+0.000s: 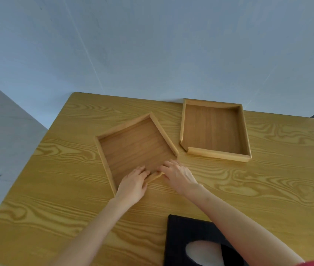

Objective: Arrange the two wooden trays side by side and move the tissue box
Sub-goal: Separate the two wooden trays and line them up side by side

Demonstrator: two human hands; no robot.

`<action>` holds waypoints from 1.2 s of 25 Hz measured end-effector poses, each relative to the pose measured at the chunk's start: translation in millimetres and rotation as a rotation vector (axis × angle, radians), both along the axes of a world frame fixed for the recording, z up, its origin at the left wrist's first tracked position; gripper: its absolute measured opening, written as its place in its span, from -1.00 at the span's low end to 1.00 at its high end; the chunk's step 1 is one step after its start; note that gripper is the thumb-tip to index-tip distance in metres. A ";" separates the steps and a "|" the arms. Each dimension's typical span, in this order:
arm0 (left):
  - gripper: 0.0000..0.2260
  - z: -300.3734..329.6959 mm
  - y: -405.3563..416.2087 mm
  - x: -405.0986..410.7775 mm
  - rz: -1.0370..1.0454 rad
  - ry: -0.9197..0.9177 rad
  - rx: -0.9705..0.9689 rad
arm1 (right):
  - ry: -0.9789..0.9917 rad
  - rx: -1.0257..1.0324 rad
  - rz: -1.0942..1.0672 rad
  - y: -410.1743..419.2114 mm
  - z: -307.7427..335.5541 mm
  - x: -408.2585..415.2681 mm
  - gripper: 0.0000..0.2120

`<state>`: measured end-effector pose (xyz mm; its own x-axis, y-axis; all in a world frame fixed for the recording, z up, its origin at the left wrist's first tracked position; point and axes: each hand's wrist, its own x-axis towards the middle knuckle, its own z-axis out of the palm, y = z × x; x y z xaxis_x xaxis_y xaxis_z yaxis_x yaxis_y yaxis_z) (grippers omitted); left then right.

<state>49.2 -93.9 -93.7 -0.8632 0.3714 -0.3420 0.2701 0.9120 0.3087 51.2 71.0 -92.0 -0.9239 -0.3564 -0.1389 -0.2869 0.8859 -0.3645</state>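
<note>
black tissue box [187, 235] lies nearest on the table [56, 189]; left hand [133, 184] and right hand [177, 175] clamp the skewed tray's [133, 146] near rim, second tray [212, 129] far right.

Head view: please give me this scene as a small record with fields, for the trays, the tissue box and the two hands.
left tray: rotated, askew to the other tray
right tray: square to the table's far edge, untouched
gap between trays: narrow, not touching
tissue box: black, at the near edge, untouched
left hand: on left tray's near rim
right hand: on the same rim
table: wood grain
</note>
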 end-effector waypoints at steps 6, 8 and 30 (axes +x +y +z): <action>-0.63 0.1 -9.0 -3.8 -0.108 0.029 -0.028 | 0.011 -0.033 -0.066 -7.3 0.7 -3.9 -0.78; -0.63 -0.9 -11.3 -7.2 -0.135 0.031 -0.037 | 0.017 -0.040 -0.082 -8.3 -1.3 -3.8 -0.79; -0.59 -5.2 -10.5 -110.1 -0.097 0.062 -0.026 | -0.012 -0.129 -0.373 -14.8 -6.2 -66.5 -0.74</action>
